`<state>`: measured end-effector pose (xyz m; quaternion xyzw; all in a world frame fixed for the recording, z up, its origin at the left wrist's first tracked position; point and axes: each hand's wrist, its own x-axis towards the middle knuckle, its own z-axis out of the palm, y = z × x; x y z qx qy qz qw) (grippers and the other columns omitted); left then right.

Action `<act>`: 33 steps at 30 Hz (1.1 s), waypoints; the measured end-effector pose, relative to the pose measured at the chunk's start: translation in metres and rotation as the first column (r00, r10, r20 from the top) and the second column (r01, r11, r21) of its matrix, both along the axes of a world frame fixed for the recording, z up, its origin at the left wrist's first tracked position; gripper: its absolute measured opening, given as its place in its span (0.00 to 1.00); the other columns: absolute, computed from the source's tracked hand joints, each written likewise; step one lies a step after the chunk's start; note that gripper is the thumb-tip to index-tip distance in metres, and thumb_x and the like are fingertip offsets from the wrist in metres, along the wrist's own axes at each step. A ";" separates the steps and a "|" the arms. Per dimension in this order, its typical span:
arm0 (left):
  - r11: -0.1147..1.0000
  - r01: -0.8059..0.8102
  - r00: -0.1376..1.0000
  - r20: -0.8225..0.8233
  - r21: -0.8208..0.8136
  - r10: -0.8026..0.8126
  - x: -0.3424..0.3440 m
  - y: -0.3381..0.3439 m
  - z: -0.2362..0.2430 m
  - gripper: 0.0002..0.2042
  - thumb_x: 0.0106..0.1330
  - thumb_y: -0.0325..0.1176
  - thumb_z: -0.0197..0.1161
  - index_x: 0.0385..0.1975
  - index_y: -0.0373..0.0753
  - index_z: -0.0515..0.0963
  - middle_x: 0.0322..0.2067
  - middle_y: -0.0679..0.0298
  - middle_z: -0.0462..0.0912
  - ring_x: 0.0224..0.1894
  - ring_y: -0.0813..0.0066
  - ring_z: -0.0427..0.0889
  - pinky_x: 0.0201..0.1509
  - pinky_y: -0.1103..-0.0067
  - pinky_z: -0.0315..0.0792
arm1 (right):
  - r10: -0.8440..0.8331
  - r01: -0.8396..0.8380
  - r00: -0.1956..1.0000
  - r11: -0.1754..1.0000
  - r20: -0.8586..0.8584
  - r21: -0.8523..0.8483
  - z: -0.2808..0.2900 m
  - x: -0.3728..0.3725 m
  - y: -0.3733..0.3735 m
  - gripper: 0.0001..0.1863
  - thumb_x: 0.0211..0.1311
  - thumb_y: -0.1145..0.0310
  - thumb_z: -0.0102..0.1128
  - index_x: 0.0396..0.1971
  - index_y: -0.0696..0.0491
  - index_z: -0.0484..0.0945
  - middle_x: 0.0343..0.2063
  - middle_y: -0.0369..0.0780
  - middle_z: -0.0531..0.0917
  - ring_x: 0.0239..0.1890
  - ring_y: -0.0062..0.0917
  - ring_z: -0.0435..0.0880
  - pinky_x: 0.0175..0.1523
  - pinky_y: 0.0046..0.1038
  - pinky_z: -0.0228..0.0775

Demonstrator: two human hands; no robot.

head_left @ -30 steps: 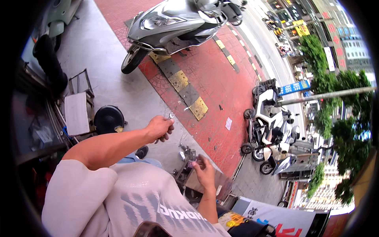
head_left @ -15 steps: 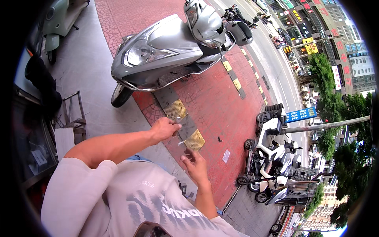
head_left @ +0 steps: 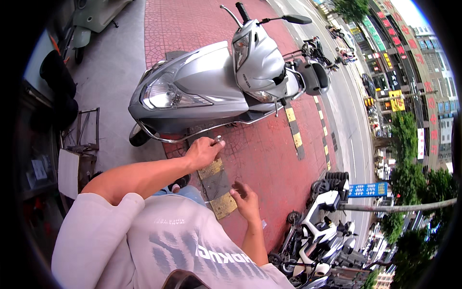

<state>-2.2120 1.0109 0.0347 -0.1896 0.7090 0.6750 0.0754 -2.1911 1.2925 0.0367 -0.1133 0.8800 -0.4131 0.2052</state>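
My left hand [head_left: 204, 153] is closed, with thumb and fingertips pinching a small shiny item [head_left: 219, 139]. It looks metallic or clear, but I cannot make out its kind. Beyond that hand stands a silver motor scooter [head_left: 202, 79], its headlight [head_left: 166, 94] toward the left and a chrome rail [head_left: 192, 135] along its lower side. In this view the pinched item shows just below the rail. Lower and to the right, my right hand [head_left: 245, 198] holds nothing visible; its fingers are slightly bent and apart.
A black-and-yellow kerb ramp [head_left: 214, 185] lies beneath my hands on red paving [head_left: 260, 159]. White scooters [head_left: 317, 231] are parked at lower right beside a pole [head_left: 399, 206]. A metal frame [head_left: 89, 127] stands at left, a pale green scooter [head_left: 94, 19] at upper left.
My view has shifted, so the silver scooter's handlebar and mirror now show. My left hand, still pinching the small item, appears closer to the scooter. My right hand appears slightly farther right.
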 end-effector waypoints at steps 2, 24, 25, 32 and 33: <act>0.993 -0.118 0.992 -0.050 0.032 0.119 -0.021 -0.006 0.005 0.26 0.75 0.51 0.57 0.30 0.31 0.85 0.24 0.58 0.86 0.30 0.69 0.85 0.41 0.70 0.77 | 0.091 -0.091 0.996 0.996 0.009 -0.010 0.015 -0.048 -0.016 0.24 0.65 0.67 0.71 0.57 0.62 0.79 0.45 0.44 0.88 0.43 0.24 0.87 0.47 0.26 0.79; 0.846 -0.087 0.892 -0.420 -0.525 -0.169 -0.251 -0.099 0.061 0.22 0.76 0.47 0.54 0.32 0.34 0.84 0.37 0.52 0.85 0.43 0.48 0.84 0.53 0.61 0.78 | 0.177 -0.276 0.866 0.949 -0.468 -0.152 0.121 -0.368 -0.198 0.20 0.66 0.67 0.70 0.55 0.60 0.81 0.47 0.42 0.88 0.51 0.26 0.85 0.55 0.29 0.75; 0.872 0.010 0.929 -0.318 -0.489 -0.189 -0.258 -0.101 0.074 0.23 0.76 0.48 0.52 0.31 0.35 0.84 0.37 0.51 0.86 0.44 0.48 0.85 0.54 0.61 0.77 | 0.155 -0.271 0.851 0.948 -0.502 -0.165 0.124 -0.383 -0.200 0.20 0.67 0.66 0.70 0.55 0.59 0.81 0.48 0.43 0.87 0.51 0.26 0.85 0.54 0.28 0.75; 0.893 -0.121 0.973 -0.125 0.433 0.193 -0.300 -0.108 0.095 0.34 0.79 0.59 0.44 0.31 0.30 0.84 0.28 0.58 0.87 0.30 0.68 0.86 0.24 0.73 0.79 | 0.112 -0.317 0.866 0.876 -0.487 -0.363 0.168 -0.425 -0.246 0.22 0.75 0.61 0.63 0.59 0.62 0.77 0.49 0.43 0.86 0.50 0.25 0.85 0.55 0.27 0.75; 0.869 -0.172 0.954 -0.142 0.464 0.264 -0.306 -0.108 0.096 0.34 0.79 0.58 0.43 0.33 0.30 0.84 0.29 0.58 0.87 0.34 0.68 0.87 0.24 0.74 0.80 | 0.137 -0.308 0.893 0.880 -0.429 -0.361 0.169 -0.419 -0.250 0.23 0.76 0.59 0.60 0.59 0.62 0.77 0.49 0.42 0.86 0.50 0.25 0.84 0.53 0.26 0.75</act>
